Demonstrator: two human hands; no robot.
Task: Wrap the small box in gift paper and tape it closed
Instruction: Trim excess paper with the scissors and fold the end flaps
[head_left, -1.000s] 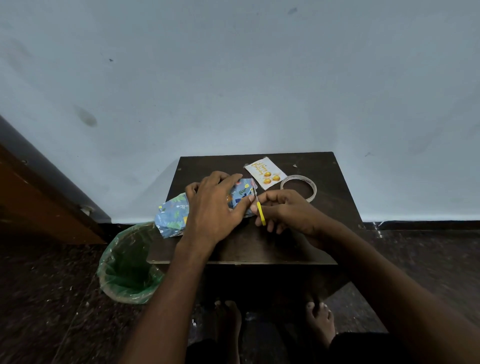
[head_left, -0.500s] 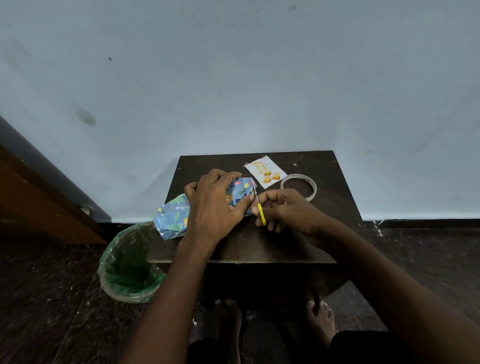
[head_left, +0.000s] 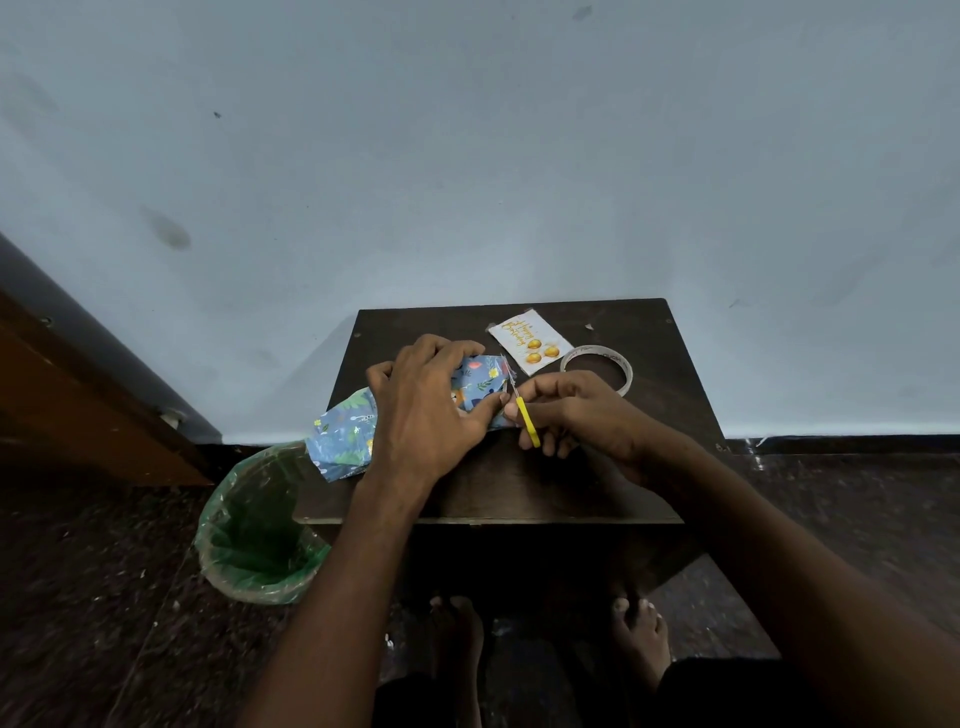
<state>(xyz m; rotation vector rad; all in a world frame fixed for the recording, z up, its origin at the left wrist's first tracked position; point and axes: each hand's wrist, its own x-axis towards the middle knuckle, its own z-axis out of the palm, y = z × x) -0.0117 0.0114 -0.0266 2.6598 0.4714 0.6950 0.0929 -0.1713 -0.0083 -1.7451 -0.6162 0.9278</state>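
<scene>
While a green-lined bin (head_left: 254, 525) waits on the floor at lower left, loose gift paper (head_left: 345, 436) spills off the left edge of the dark bench (head_left: 519, 488) at centre frame. Just right of it, the left hand (head_left: 426, 410) lies over the wrapped box (head_left: 478, 382), fingers curled round its far side and thumb pressing the near edge. The paper looks thin, light and easily creased or torn, so a flat, spread grip on the box beneath it, not on the loose flap, should hold it best. Right again, the right hand (head_left: 576, 415) grips yellow-handled scissors (head_left: 522, 415), blades at the parcel's right end; whether they are cutting cannot be told. A greeting card (head_left: 530, 345) lies beyond, near the bench's far edge, and a tape roll (head_left: 597, 366) sits just beside it at right, not yet taken up.
</scene>
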